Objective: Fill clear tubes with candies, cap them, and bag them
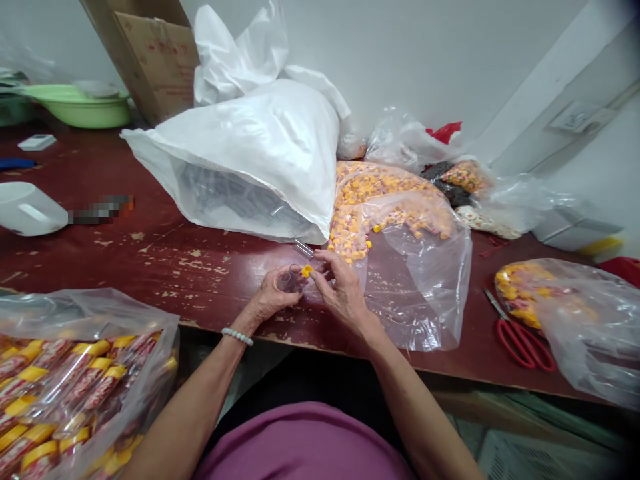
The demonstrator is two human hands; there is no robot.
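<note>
My left hand [274,293] is closed around a clear plastic tube [289,280], its round end facing up and to the right. Between the thumb and fingers of my right hand [343,287] is a small yellow cap [307,271], close beside that tube but seemingly apart from it. Another clear tube [304,249] lies just beyond my right fingertips, by the mouth of a white sack [280,147]. Many more clear tubes [235,197] show inside the sack. To its right, a clear bag [425,293] spills yellow caps [350,220] on the table.
Filled tubes with yellow caps [85,380] fill a plastic bag [150,307] at lower left. Red-handled scissors [523,340] lie at right, near another bag of yellow pieces [530,287]. A white cup [30,210], green basin [85,110] and cardboard box [160,67] stand left on the worn red table [165,267].
</note>
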